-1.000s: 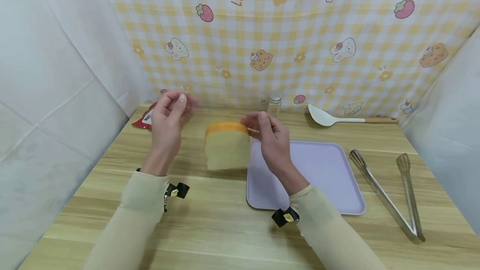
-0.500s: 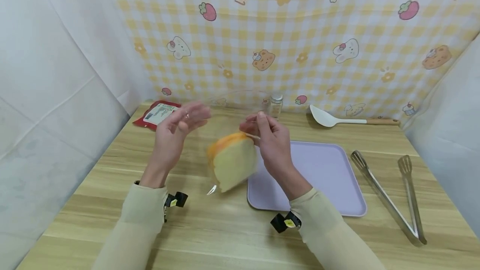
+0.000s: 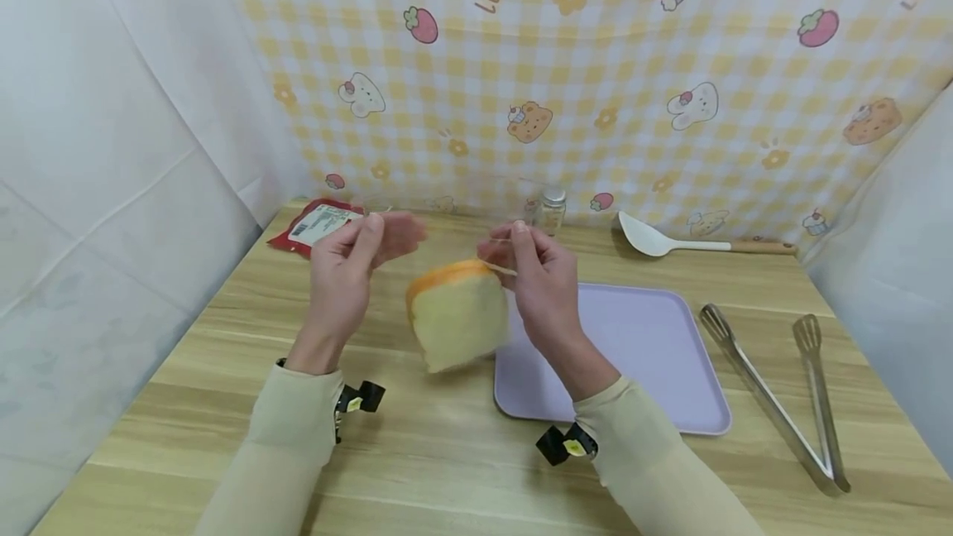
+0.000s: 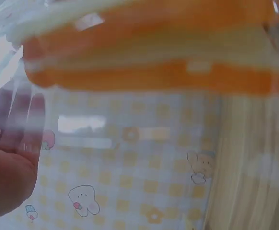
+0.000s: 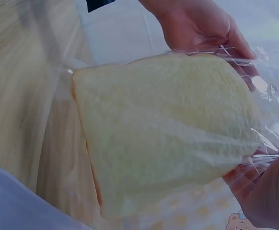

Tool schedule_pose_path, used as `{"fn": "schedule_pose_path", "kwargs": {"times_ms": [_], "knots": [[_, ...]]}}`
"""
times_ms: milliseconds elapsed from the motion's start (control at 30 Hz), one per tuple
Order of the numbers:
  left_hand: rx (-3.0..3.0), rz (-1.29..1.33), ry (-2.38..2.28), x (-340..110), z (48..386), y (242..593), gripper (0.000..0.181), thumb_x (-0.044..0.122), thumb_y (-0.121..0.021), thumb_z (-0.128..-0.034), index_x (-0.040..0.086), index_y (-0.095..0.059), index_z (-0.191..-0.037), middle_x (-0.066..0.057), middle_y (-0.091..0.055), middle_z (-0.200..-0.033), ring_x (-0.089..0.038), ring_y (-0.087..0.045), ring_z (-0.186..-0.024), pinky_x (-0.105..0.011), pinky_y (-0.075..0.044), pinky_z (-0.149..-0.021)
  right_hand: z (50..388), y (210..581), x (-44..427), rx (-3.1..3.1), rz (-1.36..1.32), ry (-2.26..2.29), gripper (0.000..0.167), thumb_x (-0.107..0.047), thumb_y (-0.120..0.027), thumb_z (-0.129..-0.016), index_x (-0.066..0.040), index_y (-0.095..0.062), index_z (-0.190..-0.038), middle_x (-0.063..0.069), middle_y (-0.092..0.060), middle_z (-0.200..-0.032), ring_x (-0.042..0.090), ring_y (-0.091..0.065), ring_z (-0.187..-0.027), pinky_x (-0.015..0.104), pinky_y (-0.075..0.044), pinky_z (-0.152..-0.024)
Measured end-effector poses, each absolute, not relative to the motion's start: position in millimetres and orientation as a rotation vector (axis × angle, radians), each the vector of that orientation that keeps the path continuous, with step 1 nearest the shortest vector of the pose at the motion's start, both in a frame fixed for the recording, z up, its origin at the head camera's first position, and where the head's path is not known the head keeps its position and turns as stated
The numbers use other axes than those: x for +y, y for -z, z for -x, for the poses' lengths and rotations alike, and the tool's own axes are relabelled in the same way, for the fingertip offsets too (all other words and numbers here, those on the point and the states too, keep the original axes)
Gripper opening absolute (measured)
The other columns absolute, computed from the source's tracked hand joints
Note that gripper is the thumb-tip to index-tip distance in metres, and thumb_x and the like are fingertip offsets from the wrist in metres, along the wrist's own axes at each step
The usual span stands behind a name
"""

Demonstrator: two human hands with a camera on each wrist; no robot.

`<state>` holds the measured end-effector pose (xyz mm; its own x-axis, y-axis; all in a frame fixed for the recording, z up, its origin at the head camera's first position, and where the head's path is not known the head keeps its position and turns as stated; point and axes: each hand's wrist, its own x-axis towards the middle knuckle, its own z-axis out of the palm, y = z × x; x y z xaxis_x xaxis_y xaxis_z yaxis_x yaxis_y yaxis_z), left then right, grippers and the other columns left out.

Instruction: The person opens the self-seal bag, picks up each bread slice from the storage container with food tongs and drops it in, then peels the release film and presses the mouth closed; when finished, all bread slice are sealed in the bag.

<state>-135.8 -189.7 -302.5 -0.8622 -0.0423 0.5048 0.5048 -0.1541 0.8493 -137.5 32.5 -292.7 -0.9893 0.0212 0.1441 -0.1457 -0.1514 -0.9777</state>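
Thick bread slices (image 3: 457, 317) with orange-brown crust hang above the table in a clear plastic bag (image 5: 273, 129). Thumb and fingers of my right hand (image 3: 547, 279) pinch the bag near the bread's upper right corner. To the left of the bread is my left hand (image 3: 346, 288), its fingers straight and slightly blurred against the film. Seen from the left wrist, those fingers (image 4: 15, 120) lie behind the transparent plastic, just below the crust (image 4: 168, 79). Both hands flank the bag in the right wrist view. Exact bag edges are hard to make out.
A lilac tray (image 3: 640, 354) lies right of the bread, partly under my right hand. Metal tongs (image 3: 774, 404) lie spread at the right. Along the back are a red packet (image 3: 316, 223), a glass shaker (image 3: 552, 211) and a white spoon with wooden handle (image 3: 670, 242).
My left hand has come down and to the right, its fingers straightening. The bread has swung, tilting with its left side lower. My right hand keeps its pinch almost in place.
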Motion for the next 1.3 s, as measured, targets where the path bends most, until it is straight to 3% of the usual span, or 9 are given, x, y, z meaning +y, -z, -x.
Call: {"fn": "schedule_pose_path", "kwargs": {"times_ms": [300, 533, 1067, 1300], "knots": [[-1.486, 0.446, 2.275, -187.7, 136.9, 292.1, 0.029, 0.024, -0.056, -0.1108, 0.004, -0.077, -0.108, -0.006, -0.083, -0.097, -0.020, -0.081, -0.090, -0.039, -0.065, -0.085, 137.5, 293.6, 39.9, -2.022, -0.268, -2.354, 0.040, -0.030, -0.049, -0.114, 0.004, -0.070, -0.121, 0.007, -0.081, -0.097, 0.021, -0.079, -0.100, 0.045, -0.064, -0.091], [-1.402, 0.397, 2.307, -187.0, 133.4, 283.7, 0.026, 0.022, -0.060, -0.1087, 0.004, -0.078, -0.109, -0.007, -0.083, -0.092, -0.021, -0.082, -0.083, -0.037, -0.066, -0.077, 141.9, 295.3, 41.3, -2.029, -0.319, -2.414, 0.036, -0.026, -0.050, -0.113, 0.003, -0.072, -0.114, 0.002, -0.081, -0.092, 0.019, -0.079, -0.094, 0.048, -0.064, -0.089], [-1.435, 0.359, 2.431, -199.1, 128.5, 279.1, 0.026, 0.023, -0.052, -0.1125, 0.008, -0.072, -0.104, -0.005, -0.083, -0.096, -0.021, -0.082, -0.087, -0.039, -0.066, -0.081, 150.2, 296.8, 41.0, -1.961, -0.272, -2.440, 0.029, -0.017, -0.064, -0.106, 0.000, -0.075, -0.085, 0.005, -0.076, -0.088, 0.021, -0.078, -0.083, 0.045, -0.066, -0.075], [-1.351, 0.330, 2.436, -207.9, 126.8, 274.9, 0.035, 0.024, -0.045, -0.1147, 0.002, -0.072, -0.112, -0.010, -0.082, -0.093, -0.025, -0.082, -0.083, -0.041, -0.066, -0.079, 148.0, 288.7, 32.4, -1.987, -0.353, -2.455, 0.026, -0.020, -0.066, -0.105, -0.005, -0.078, -0.088, 0.004, -0.076, -0.085, 0.021, -0.078, -0.081, 0.048, -0.066, -0.073]]}}
